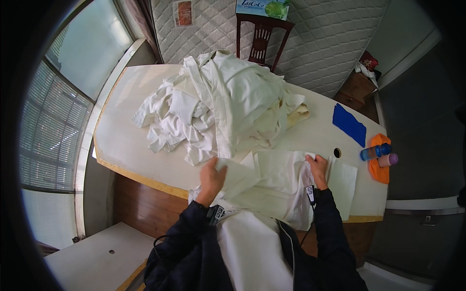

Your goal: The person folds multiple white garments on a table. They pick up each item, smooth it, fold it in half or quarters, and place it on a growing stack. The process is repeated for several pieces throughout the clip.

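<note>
Before me a white cloth garment (273, 189) is spread along the near side of the table, its lower part hanging over the edge near my body. My right hand (318, 169) pinches its right side between thumb and fingers, and folds gather below that grip. At the left, my left hand (212, 179) is blurred by motion and grips the cloth's blurred left edge. Just beyond it rises a large heap of crumpled white garments (247, 91). A flat, folded white cloth (342, 185) lies to the right of my right hand.
On the white table (120, 109), a blue cloth (349, 123) lies at the right. Near the right end, a blue bottle (375, 151) and a pink-capped bottle (388, 160) rest on an orange cloth (378, 176). A wooden chair (260, 40) and an upright mattress (320, 40) stand behind.
</note>
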